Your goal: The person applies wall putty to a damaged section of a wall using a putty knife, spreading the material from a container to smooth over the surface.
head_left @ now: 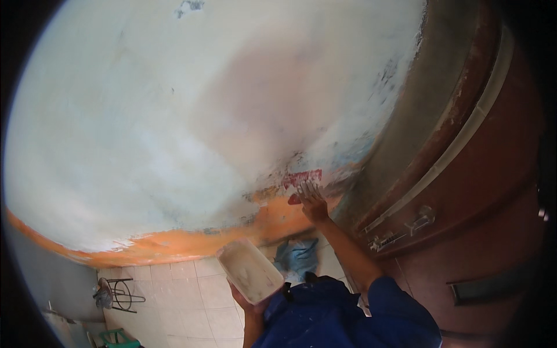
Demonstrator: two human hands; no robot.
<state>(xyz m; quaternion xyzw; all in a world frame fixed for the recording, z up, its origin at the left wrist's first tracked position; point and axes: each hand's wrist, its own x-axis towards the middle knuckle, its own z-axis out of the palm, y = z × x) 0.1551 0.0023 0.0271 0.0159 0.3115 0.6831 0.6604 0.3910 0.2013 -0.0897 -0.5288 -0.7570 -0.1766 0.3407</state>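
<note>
My right hand (pixel 311 202) reaches up to the wall (pixel 145 127), its whitened fingers over a red putty spreader. The spreader's wide red edge (pixel 303 178), streaked with pale smears, lies against the wall just beyond the fingertips. A red end shows beside the fingers on the left. Below and to the left, my left hand (pixel 239 297) grips a rectangular plastic tub (pixel 249 269) from underneath and the side. Pale residue coats the tub's inside. Most of the left fingers are hidden by the tub.
Bare orange patches (pixel 191 240) run along the wall's lower part. To the right stands a dark red door (pixel 464 191) with a metal bolt (pixel 386 239). A blue cloth or bag (pixel 299 258) lies on the tiled floor; a metal-legged stool (pixel 123 294) and a green stool (pixel 119 338) stand left.
</note>
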